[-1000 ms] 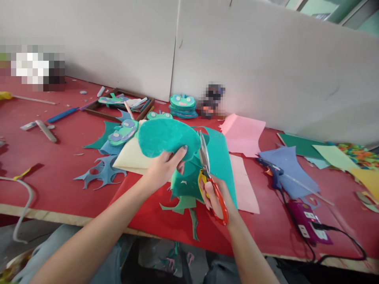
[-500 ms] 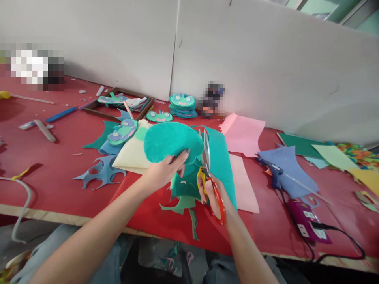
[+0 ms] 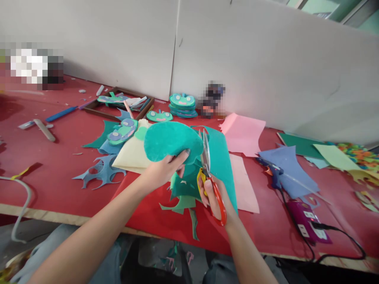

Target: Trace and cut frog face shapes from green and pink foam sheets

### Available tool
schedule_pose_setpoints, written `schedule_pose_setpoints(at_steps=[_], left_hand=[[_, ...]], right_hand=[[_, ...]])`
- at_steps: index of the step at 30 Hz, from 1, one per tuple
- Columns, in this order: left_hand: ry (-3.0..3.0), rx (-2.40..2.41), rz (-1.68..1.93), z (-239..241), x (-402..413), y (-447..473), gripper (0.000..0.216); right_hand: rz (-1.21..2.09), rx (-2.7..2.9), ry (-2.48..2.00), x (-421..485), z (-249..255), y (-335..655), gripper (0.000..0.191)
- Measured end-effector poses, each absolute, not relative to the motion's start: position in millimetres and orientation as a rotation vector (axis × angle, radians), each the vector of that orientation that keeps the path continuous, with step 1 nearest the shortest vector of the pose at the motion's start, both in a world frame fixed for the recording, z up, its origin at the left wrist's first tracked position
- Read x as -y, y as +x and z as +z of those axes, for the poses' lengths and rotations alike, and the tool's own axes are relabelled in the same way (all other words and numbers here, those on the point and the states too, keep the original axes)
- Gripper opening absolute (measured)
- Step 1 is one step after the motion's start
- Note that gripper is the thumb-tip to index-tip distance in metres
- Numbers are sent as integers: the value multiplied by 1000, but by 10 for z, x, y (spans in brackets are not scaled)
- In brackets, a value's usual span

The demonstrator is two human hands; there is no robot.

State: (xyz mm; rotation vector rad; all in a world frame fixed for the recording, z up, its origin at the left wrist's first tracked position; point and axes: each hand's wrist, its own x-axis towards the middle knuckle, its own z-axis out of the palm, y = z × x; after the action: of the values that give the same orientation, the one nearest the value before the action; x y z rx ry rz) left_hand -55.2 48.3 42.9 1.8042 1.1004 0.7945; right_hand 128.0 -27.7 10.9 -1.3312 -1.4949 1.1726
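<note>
Pinched in my left hand (image 3: 168, 167) is a rounded teal felt piece (image 3: 170, 140), held up above the table. My right hand (image 3: 211, 191) grips scissors (image 3: 219, 201) with red and yellow handles, blades pointing away from me. The blades (image 3: 205, 148) stand slightly apart at the right edge of the felt piece. Beneath them lies a larger teal felt sheet (image 3: 223, 161). Green felt scraps (image 3: 179, 204) rest on a red sheet below my hands.
A stack of felt frog faces (image 3: 182, 104) stands near the white wall, beside a brown tray (image 3: 89, 110). Pink felt (image 3: 244, 134), a blue glue gun (image 3: 275, 173) and a purple power strip (image 3: 308, 223) with a cable lie to the right. Blue felt offcuts (image 3: 102, 171) are left.
My hands, the felt piece and the scissors hold almost the same place. At far left, a yellow-tipped stick has gone from view; the yellow felt at far right has shifted.
</note>
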Motion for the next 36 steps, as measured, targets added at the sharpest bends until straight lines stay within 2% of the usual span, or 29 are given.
schedule_pose_setpoints(at_steps=[10, 21, 36], left_hand=[[1803, -1091, 801, 400, -524, -592, 41], [1640, -1130, 729, 628, -540, -543, 54], [1705, -1136, 760, 637, -552, -538, 52]], right_hand=[[1158, 1474, -1360, 282, 122, 1261, 40], [1153, 1528, -1392, 280, 144, 1289, 38], [1045, 1561, -1455, 254, 101, 1285, 38]])
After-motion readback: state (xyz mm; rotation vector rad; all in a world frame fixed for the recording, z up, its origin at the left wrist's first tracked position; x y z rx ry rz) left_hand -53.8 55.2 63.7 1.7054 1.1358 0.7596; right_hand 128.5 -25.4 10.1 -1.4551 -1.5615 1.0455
